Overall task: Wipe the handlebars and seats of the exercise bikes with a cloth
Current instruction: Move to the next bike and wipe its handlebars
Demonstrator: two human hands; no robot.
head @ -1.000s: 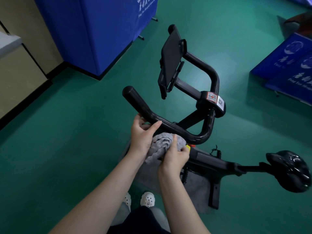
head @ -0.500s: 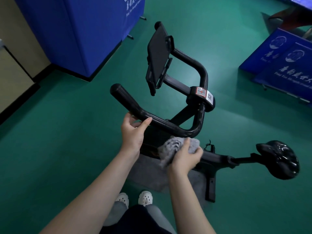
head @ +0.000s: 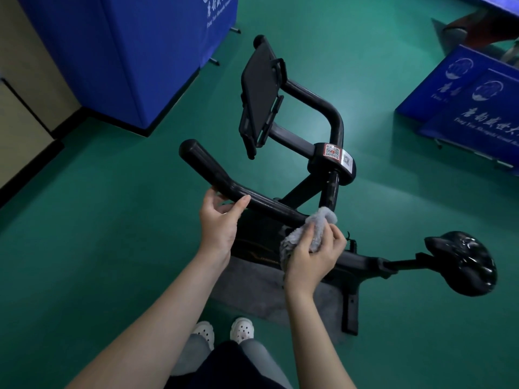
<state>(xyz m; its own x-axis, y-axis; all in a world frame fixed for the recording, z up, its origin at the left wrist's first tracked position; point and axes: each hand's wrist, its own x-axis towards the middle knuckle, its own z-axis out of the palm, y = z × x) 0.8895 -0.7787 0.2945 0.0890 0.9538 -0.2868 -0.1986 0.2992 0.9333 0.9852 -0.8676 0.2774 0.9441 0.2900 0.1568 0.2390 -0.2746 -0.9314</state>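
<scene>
A black exercise bike stands in front of me on the green floor. Its looped handlebar (head: 269, 206) runs from a thick left grip round to the right. My left hand (head: 219, 223) curls round the near bar just below that grip. My right hand (head: 314, 254) holds a bunched grey cloth (head: 306, 234) against the bar's near right bend. The glossy black seat (head: 463, 262) sticks out at the right, apart from both hands. A black tablet holder (head: 259, 94) rises above the bar.
A grey mat (head: 261, 293) lies under the bike frame. A blue draped stand (head: 134, 51) is at the back left, blue printed boards (head: 471, 108) at the right. My white shoes (head: 224, 331) are close to the mat's near edge.
My right hand has carried the cloth rightward along the handlebar, from beside my left hand to the near right bend. My left hand keeps its hold on the bar.
</scene>
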